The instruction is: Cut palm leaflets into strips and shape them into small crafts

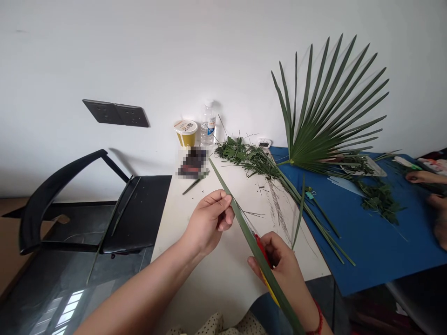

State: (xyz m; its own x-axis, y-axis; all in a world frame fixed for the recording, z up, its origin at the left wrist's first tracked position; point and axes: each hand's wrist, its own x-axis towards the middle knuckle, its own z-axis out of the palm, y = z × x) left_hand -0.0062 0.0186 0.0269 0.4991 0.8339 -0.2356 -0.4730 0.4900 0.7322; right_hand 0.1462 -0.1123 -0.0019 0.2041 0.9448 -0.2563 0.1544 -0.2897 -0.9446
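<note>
A long green palm leaf strip (248, 235) runs slantwise across the middle, from its pointed tip near the table's back down to the lower right. My left hand (211, 216) pinches it between thumb and fingers, a short way below the tip. Beneath the strip, my right hand (281, 260) is closed around scissors with red and yellow handles (260, 246). The strip covers part of the scissors, and their blades are barely visible. Beyond my hands, a heap of shredded green leaf pieces (244, 156) lies on the white table (209, 288).
A large fan palm leaf (314, 135) leans against the wall, its stalks crossing onto a blue table (349, 246). At the back stand a yellow cup (186, 135) and a water bottle (208, 128). A black chair (136, 214) is left; another person's hands (424, 177) are far right.
</note>
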